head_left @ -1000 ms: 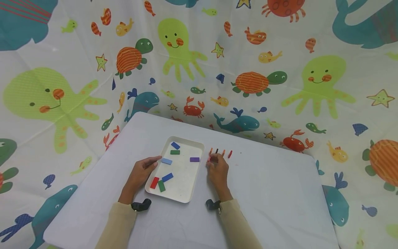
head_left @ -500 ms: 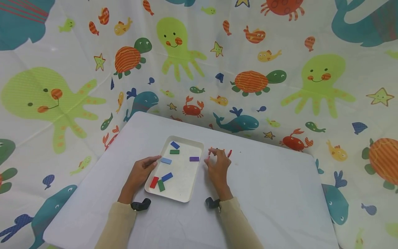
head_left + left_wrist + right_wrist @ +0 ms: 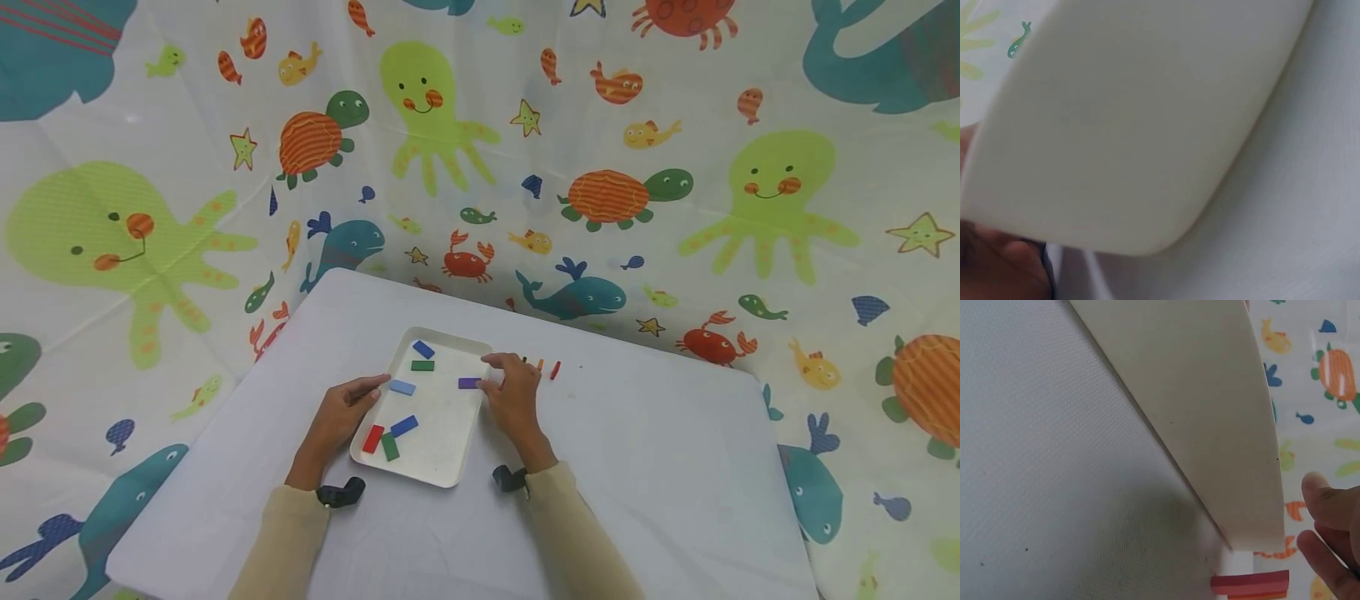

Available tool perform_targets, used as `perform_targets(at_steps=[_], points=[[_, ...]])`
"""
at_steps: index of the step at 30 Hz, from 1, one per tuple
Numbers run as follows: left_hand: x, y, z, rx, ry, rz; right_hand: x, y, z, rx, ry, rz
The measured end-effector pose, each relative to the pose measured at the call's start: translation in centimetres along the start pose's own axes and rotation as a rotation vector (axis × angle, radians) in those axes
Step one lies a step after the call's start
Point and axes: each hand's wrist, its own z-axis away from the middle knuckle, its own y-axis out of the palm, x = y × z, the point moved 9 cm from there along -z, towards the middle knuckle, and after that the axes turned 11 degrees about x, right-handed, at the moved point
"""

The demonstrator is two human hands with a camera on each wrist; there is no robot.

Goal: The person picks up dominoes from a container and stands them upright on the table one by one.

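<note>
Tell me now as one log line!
left hand: at left side of tray; right hand: near purple block; purple block: in tray; rightmost red stick: on table

Looking over the table (image 3: 652,467) now, with the cloth (image 3: 652,92) behind, and spotting the tray (image 3: 442,433) left of the table's middle. Finding two blocks (image 3: 423,365) by its far left corner, one just before the other. Picking out another block (image 3: 402,387) nearer, beside the left hand (image 3: 347,412). Getting a lone block (image 3: 468,383) by the right wall, at the right hand (image 3: 516,408), and three blocks (image 3: 372,439) near left. Seeing loose pieces (image 3: 555,370) right of the tray.
</note>
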Motion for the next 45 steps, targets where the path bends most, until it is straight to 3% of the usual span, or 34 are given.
perform_targets(at_steps=[25, 33, 45], points=[[0.0, -0.1, -0.1, -0.001, 0.034, 0.000, 0.8, 3.4, -1.4, 0.170, -0.036, 0.180], [-0.3, -0.1, 0.2, -0.002, 0.026, 0.005, 1.2, 3.9, -1.5, 0.214, -0.012, 0.161], [-0.2, -0.1, 0.3, -0.011, 0.023, -0.004, 1.9, 4.7, -2.0, 0.291, -0.047, 0.298]])
